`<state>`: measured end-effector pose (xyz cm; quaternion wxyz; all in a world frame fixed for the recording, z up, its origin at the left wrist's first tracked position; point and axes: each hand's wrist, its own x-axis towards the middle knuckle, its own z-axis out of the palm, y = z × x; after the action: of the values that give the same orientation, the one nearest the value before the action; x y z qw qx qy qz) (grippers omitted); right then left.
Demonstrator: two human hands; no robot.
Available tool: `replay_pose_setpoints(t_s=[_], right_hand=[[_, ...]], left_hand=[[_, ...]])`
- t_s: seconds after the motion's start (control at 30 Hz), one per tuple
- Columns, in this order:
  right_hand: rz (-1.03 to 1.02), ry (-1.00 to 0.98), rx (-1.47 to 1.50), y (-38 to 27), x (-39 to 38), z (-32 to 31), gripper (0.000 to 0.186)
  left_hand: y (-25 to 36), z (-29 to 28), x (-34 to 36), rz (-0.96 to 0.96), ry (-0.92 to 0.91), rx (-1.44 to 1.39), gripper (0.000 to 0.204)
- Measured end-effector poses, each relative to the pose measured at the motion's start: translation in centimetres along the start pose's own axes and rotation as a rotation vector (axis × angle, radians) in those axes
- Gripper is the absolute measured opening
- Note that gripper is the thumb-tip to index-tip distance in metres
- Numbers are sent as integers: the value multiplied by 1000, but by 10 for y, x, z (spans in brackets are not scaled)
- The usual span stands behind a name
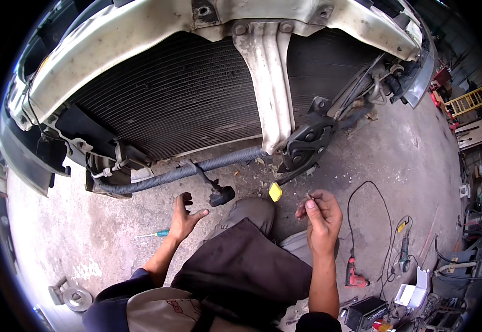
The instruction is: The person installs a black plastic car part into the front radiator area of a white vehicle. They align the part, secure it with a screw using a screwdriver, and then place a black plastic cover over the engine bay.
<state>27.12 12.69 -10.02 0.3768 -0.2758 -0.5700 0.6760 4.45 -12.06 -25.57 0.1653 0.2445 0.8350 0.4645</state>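
My left hand point(183, 221) is held above the floor with its thumb and fingers apart and nothing in it. Just right of it, a black plug-like part point(222, 195) hangs from a short cable under the grey corrugated tube point(180, 172). My right hand point(324, 214) pinches thumb against fingers; a small dark bit shows at the tips, too small to name. Left of that hand is a yellow tag point(275, 192), below a black bracket point(310, 143). Ahead stands an opened vehicle front with a finned radiator point(169, 97) and a pale metal centre brace point(264, 77).
A teal-handled screwdriver point(161, 233) lies left of my left forearm. At the right are a corded red drill point(356, 274), a green power tool point(405, 255), a white box point(413, 292) and a black case point(366, 313). A metal disc point(78, 299) lies lower left.
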Motion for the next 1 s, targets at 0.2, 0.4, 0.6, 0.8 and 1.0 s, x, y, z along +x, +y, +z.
replay_pose_setpoints(t_s=[0.2, 0.4, 0.6, 0.8, 1.0], right_hand=[[-25, -35, 21, -18, 6, -10, 20], [13, -133, 81, -16, 1, -14, 22], [152, -109, 60, 13, -9, -30, 21], [296, -42, 93, 38, -25, -41, 19], [-202, -249, -265, -47, -50, 19, 25]], left_hand=[[40, 12, -1, -126, -23, -56, 94], [9, 43, 43, 91, -85, -87, 105], [3, 71, 52, -86, -180, -266, 52], [45, 64, 19, -104, -384, -764, 28], [182, -3, -27, 131, -594, -600, 27]])
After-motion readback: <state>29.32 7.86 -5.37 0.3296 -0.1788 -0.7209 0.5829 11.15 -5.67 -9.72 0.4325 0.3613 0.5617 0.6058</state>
